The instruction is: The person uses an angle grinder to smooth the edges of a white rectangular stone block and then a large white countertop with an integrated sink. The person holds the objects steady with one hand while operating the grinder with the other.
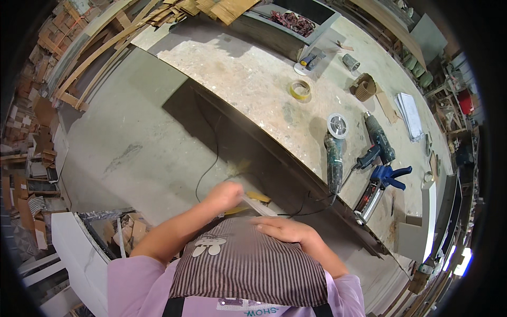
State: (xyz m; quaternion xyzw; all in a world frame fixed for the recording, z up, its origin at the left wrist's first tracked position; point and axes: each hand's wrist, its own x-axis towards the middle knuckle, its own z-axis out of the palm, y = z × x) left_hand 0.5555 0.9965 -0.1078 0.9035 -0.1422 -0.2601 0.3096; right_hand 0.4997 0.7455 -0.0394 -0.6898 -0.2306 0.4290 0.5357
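In front of my striped apron (pixel 248 259) a thin, pale strip (pixel 256 204) runs between my two hands; its kind is unclear. My left hand (pixel 228 195) is closed in a fist around its upper end, slightly blurred. At the lower end, my right hand (pixel 283 229) lies against the apron's edge with its fingers together, gripping the strip there. Beyond the strip, lower down, something yellow (pixel 259 197) shows in part.
A long worktable (pixel 237 74) slants across from upper left to lower right. On it lie an angle grinder (pixel 334 158), a heat gun (pixel 379 138), a caulking gun (pixel 376 193), a tape roll (pixel 300 90) and papers (pixel 409 116). Cables (pixel 215 148) hang below. Wood scraps (pixel 45 127) fill the left side.
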